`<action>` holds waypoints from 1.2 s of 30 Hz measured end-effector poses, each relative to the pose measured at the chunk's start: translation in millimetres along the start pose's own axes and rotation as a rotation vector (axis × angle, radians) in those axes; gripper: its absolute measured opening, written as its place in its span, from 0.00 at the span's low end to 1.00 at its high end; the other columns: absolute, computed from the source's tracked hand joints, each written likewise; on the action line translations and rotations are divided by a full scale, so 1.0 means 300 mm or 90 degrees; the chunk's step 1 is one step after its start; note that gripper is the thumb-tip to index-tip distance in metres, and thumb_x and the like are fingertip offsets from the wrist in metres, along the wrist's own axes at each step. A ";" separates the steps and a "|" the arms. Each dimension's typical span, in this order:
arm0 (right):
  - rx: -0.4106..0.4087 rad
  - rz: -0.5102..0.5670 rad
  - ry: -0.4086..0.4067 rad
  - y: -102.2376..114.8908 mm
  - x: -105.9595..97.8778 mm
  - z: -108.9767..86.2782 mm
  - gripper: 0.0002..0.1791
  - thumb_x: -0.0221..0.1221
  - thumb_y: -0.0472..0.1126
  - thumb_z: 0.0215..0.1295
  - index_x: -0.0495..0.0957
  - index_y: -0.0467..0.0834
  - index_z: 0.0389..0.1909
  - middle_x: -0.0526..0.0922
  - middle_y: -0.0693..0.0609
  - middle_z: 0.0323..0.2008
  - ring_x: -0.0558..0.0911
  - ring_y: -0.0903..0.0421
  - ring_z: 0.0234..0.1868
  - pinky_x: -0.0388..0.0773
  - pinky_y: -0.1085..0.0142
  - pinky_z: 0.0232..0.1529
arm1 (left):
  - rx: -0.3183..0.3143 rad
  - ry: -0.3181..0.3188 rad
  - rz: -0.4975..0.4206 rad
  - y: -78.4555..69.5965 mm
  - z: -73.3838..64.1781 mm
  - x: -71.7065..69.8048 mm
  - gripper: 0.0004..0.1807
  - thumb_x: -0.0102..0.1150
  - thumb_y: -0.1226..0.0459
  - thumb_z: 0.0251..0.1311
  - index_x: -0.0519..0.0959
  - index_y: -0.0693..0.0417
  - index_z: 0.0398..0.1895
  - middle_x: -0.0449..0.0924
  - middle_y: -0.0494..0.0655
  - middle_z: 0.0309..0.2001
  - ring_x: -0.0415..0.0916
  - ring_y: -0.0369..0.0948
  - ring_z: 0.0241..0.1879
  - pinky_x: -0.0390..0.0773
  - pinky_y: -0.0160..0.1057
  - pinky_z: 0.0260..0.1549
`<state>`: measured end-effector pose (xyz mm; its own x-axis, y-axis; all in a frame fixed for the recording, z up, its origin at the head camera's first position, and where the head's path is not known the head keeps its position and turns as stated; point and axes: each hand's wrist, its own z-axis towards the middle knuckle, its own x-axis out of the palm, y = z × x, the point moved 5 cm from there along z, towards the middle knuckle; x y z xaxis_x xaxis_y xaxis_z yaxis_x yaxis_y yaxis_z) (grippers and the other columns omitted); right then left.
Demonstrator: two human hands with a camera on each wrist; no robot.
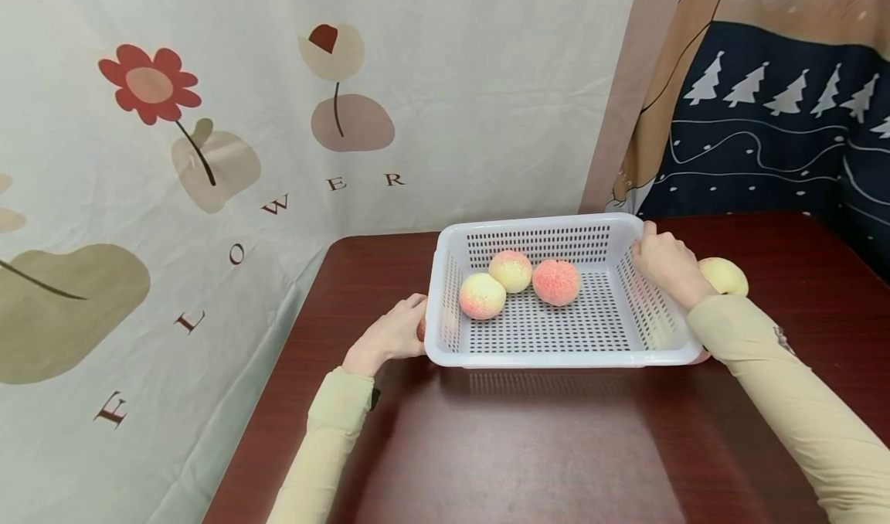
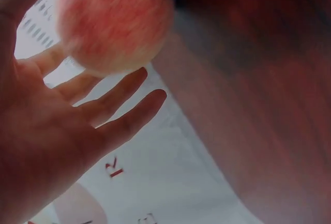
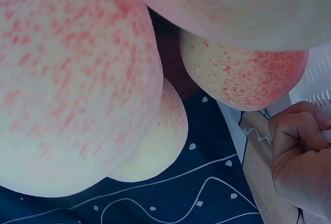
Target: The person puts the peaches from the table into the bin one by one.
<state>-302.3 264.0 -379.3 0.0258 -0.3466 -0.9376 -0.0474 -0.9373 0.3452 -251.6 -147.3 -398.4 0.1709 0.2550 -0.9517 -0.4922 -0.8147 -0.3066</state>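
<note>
A white perforated plastic basket [image 1: 556, 359] stands on the table with three peaches inside: a yellow-pink one [image 1: 482, 297], another behind it [image 1: 511, 270] and a redder one [image 1: 556, 282]. My right hand [image 1: 667, 261] grips the basket's right rim; its curled fingers [image 3: 297, 131] show in the right wrist view. At the basket's left end is my left hand [image 1: 389, 332], fingers [image 2: 124, 115] nearly straight and spread around a pink peach [image 2: 114, 22]. The peach hides some fingertips. In the head view, the basket rim and hand cover most of that peach.
To the basket's right, a pale yellow peach [image 1: 725, 276] sits partly behind my right wrist. Several peaches [image 3: 72, 94] crowd the right wrist view. The dark red table [image 1: 549, 447] meets a printed flower curtain [image 1: 473, 107] and a navy tree-patterned cloth [image 1: 758, 153].
</note>
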 end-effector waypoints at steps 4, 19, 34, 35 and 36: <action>0.001 -0.001 -0.005 0.001 0.001 0.000 0.29 0.38 0.41 0.70 0.49 0.22 0.61 0.72 0.23 0.38 0.78 0.42 0.24 0.76 0.49 0.27 | 0.033 -0.027 0.003 0.001 0.013 0.021 0.33 0.69 0.56 0.44 0.73 0.54 0.57 0.74 0.52 0.55 0.74 0.53 0.50 0.78 0.51 0.45; -0.003 0.006 0.000 0.005 0.000 -0.003 0.29 0.38 0.41 0.70 0.48 0.22 0.62 0.72 0.27 0.35 0.78 0.46 0.21 0.76 0.56 0.22 | 0.100 -0.055 0.003 -0.009 0.025 0.032 0.29 0.68 0.59 0.43 0.75 0.58 0.52 0.78 0.52 0.47 0.72 0.48 0.47 0.78 0.47 0.44; -0.005 -0.004 -0.021 0.008 -0.003 -0.003 0.27 0.39 0.41 0.70 0.51 0.22 0.60 0.73 0.24 0.38 0.78 0.42 0.24 0.78 0.48 0.29 | -0.039 -0.036 -0.030 0.028 -0.017 -0.040 0.38 0.74 0.54 0.37 0.72 0.52 0.56 0.74 0.53 0.48 0.75 0.47 0.44 0.77 0.46 0.44; -0.005 -0.004 -0.022 0.008 -0.002 -0.003 0.27 0.39 0.41 0.70 0.51 0.22 0.60 0.73 0.24 0.38 0.78 0.42 0.24 0.78 0.47 0.29 | -0.046 -0.037 -0.030 0.031 -0.023 -0.050 0.37 0.74 0.55 0.37 0.72 0.52 0.56 0.74 0.53 0.48 0.75 0.47 0.43 0.77 0.46 0.43; -0.005 -0.004 -0.021 0.006 -0.002 -0.003 0.27 0.39 0.41 0.70 0.51 0.22 0.59 0.73 0.24 0.38 0.78 0.42 0.24 0.78 0.47 0.29 | -0.054 -0.037 -0.029 0.035 -0.028 -0.061 0.37 0.73 0.56 0.37 0.71 0.53 0.56 0.74 0.53 0.48 0.75 0.48 0.42 0.77 0.47 0.43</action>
<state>-301.5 262.4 -378.0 -0.0068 -0.3391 -0.9407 -0.0398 -0.9399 0.3391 -252.8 -164.8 -384.0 0.1402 0.3199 -0.9370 -0.4114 -0.8420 -0.3490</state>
